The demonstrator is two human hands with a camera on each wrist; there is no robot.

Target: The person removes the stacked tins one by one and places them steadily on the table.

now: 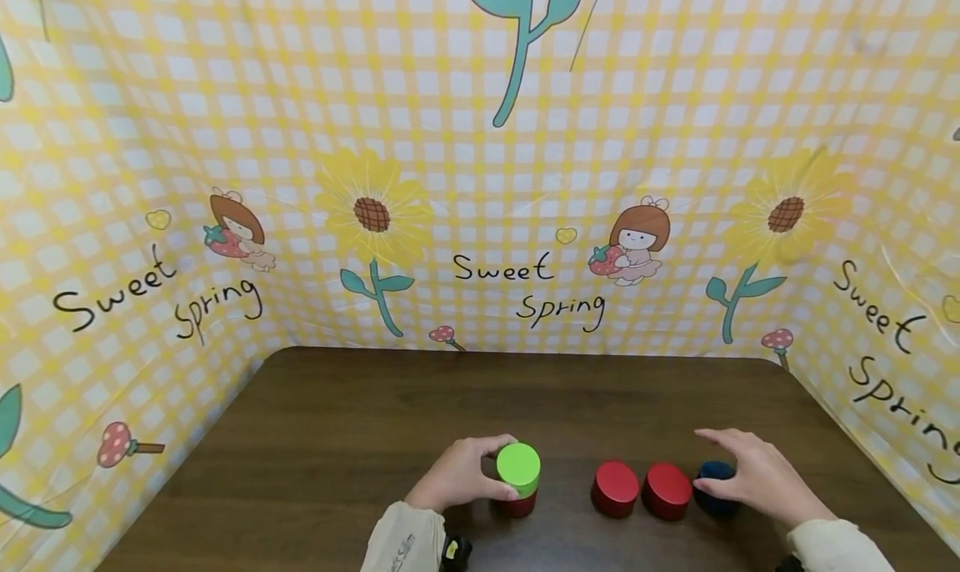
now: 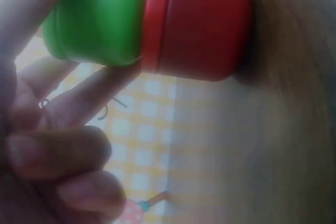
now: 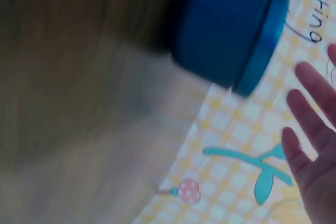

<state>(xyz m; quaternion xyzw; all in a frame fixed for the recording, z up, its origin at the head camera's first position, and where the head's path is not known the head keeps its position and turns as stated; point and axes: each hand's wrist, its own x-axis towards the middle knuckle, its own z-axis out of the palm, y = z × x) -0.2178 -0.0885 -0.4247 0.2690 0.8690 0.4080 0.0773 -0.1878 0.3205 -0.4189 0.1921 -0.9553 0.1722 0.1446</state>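
Observation:
My left hand [image 1: 465,472] grips a small green lidded jar [image 1: 518,465] between thumb and fingers. It sits right on top of a red lidded jar [image 1: 517,506], whose lid and side show in the left wrist view, while the last fingers [image 2: 63,153] curl free of both. My right hand [image 1: 765,476] is spread around a dark blue lidded jar [image 1: 712,482], thumb in front and fingers above it. In the right wrist view the blue jar [image 3: 226,30] stands upright on the table, with the extended fingers [image 3: 310,108] apart from it.
Two more red lidded jars, one at centre right [image 1: 616,489] and one beside the blue jar [image 1: 667,490], stand upright between my hands. The dark wooden table [image 1: 450,397] is enclosed at the back and sides by a yellow checked cloth [image 1: 480,180].

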